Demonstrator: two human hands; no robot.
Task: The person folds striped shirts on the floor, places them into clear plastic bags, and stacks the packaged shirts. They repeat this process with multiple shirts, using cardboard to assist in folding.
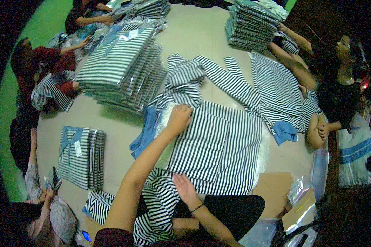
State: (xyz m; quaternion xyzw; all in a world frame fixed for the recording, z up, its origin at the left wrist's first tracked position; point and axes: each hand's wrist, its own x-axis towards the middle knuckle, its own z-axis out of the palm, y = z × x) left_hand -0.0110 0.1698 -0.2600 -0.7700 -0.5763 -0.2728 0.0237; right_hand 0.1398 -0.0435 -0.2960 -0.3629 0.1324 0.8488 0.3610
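Observation:
A black-and-white striped shirt (218, 152) lies face down on the table in front of me, with its blue collar (146, 131) at the left. My left hand (180, 118) reaches to the shirt's far left part, its fingers bent down and closed on the striped cloth. My right hand (185, 188) lies on the near edge of the shirt with its fingers stretched out and holds nothing. One striped sleeve (156, 206) hangs over the near table edge between my forearms. White lining or sheet (165, 119) shows beside the collar.
Tall stacks of bagged striped shirts stand at far left (115, 66) and far right (251, 26). A smaller folded stack (80, 156) lies left. Another shirt (276, 90) spreads before a person at right. Cardboard (274, 193) and clear bags lie near right. Several people sit at left.

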